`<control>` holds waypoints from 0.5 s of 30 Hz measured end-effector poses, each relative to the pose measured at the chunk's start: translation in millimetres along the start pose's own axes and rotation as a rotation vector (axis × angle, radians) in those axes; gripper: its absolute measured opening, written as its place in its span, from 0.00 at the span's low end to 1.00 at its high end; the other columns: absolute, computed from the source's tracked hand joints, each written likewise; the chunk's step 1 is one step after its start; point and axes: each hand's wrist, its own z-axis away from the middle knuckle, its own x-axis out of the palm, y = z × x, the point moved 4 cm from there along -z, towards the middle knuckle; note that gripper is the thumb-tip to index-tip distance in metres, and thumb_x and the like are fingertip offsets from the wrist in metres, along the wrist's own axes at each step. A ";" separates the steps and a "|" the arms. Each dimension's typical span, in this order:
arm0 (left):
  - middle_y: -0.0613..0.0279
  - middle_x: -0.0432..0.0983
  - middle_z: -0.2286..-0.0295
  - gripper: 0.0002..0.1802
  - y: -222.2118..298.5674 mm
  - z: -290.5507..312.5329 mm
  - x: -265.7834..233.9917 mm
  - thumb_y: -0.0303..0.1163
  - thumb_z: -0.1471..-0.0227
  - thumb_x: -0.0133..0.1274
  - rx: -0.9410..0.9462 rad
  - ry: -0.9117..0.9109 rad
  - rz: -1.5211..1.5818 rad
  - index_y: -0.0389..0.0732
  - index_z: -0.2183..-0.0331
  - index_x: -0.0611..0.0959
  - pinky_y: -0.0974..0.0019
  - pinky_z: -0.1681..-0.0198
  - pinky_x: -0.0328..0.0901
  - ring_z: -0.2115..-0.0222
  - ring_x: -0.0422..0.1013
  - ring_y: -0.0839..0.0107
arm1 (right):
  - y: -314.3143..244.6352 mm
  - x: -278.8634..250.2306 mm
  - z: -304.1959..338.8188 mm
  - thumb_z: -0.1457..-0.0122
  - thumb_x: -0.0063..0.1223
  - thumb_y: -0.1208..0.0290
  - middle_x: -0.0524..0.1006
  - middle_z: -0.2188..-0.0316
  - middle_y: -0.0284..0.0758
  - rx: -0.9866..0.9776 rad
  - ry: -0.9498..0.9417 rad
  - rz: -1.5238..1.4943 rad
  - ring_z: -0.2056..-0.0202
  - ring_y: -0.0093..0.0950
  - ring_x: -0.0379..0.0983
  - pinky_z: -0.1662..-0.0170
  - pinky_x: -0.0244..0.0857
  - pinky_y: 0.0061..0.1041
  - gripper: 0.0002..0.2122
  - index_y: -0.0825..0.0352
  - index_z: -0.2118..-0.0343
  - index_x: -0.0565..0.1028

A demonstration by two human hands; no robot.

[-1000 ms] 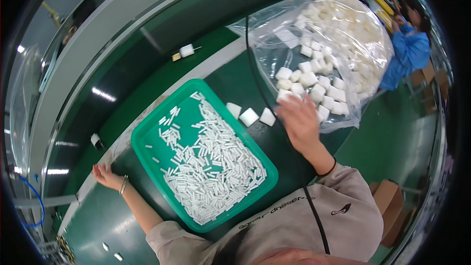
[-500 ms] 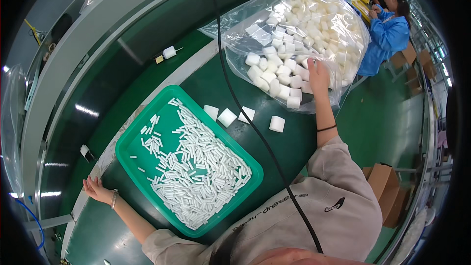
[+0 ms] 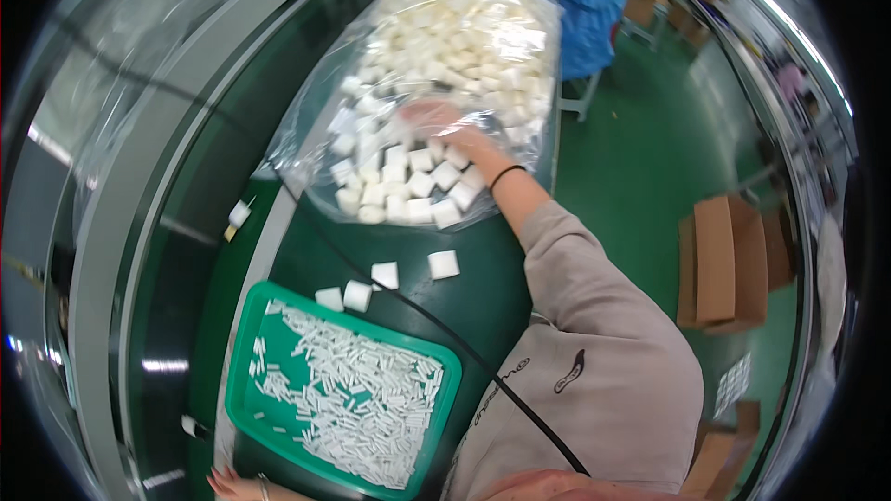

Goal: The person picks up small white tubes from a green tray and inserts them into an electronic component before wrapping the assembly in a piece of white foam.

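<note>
Right hand (image 3: 434, 117) now deeper inside clear bag (image 3: 302, 141).

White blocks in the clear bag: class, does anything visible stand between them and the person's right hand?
Nothing visible does. The right hand shows hazily through the clear bag, whose plastic seems to lie over it, not between it and the white blocks. I cannot tell whether it touches one.

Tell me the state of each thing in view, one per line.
Clear bag: open, holding many white blocks
Loose blocks: four, lying outside the bag
Green tray: partly filled, some bottom bare
White rods: loose, spread unevenly in the tray
Right hand: beneath clear plastic
Left hand: partly outside the picture
</note>
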 end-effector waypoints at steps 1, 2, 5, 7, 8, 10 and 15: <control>0.55 0.69 0.66 0.16 -23.3 -20.9 -7.2 0.30 0.55 0.50 0.001 0.018 0.062 0.34 0.62 0.73 0.68 0.67 0.68 0.69 0.70 0.63 | -9.4 5.2 2.3 0.55 0.52 0.73 0.74 0.64 0.37 -0.008 0.005 -0.084 0.63 0.27 0.70 0.59 0.63 0.22 0.14 0.69 0.62 0.72; 0.54 0.70 0.66 0.15 -9.8 -4.9 9.5 0.31 0.55 0.50 -0.031 0.025 -0.043 0.34 0.63 0.74 0.67 0.68 0.68 0.69 0.70 0.63 | -19.4 -5.2 10.9 0.55 0.52 0.73 0.74 0.64 0.37 0.016 0.048 -0.070 0.63 0.27 0.70 0.59 0.63 0.22 0.14 0.69 0.62 0.72; 0.54 0.70 0.67 0.15 -39.9 -29.4 10.4 0.32 0.54 0.49 0.002 -0.041 -0.035 0.36 0.62 0.74 0.63 0.68 0.68 0.68 0.70 0.58 | -38.3 -16.0 18.6 0.56 0.53 0.73 0.75 0.66 0.33 0.145 0.049 0.159 0.64 0.24 0.70 0.60 0.63 0.22 0.11 0.65 0.66 0.75; 0.53 0.70 0.66 0.16 -53.1 -40.9 19.1 0.34 0.53 0.47 0.023 -0.037 -0.010 0.36 0.61 0.73 0.61 0.69 0.68 0.68 0.69 0.56 | -39.3 -22.1 16.2 0.58 0.55 0.63 0.73 0.63 0.36 -0.149 0.206 0.634 0.63 0.32 0.69 0.60 0.62 0.26 0.16 0.59 0.63 0.74; 0.53 0.70 0.66 0.16 -48.1 -35.7 21.6 0.33 0.53 0.47 0.030 -0.032 -0.020 0.36 0.61 0.73 0.61 0.69 0.68 0.68 0.69 0.56 | -35.5 -17.7 20.6 0.58 0.55 0.64 0.73 0.63 0.36 -0.121 0.161 0.713 0.62 0.33 0.68 0.59 0.61 0.27 0.15 0.59 0.64 0.74; 0.54 0.70 0.66 0.15 -33.7 -25.5 18.7 0.33 0.53 0.48 0.057 -0.009 -0.041 0.37 0.61 0.73 0.62 0.69 0.68 0.68 0.69 0.57 | -38.6 -4.3 24.4 0.58 0.54 0.62 0.73 0.63 0.36 -0.075 0.059 0.691 0.61 0.34 0.67 0.58 0.61 0.27 0.15 0.60 0.65 0.74; 0.55 0.69 0.66 0.14 -28.6 -15.4 16.1 0.31 0.54 0.48 0.105 0.006 -0.054 0.38 0.62 0.73 0.63 0.70 0.68 0.69 0.69 0.60 | -65.5 13.6 34.2 0.54 0.48 0.54 0.73 0.64 0.35 0.091 -0.029 0.604 0.62 0.35 0.67 0.60 0.61 0.29 0.15 0.59 0.68 0.75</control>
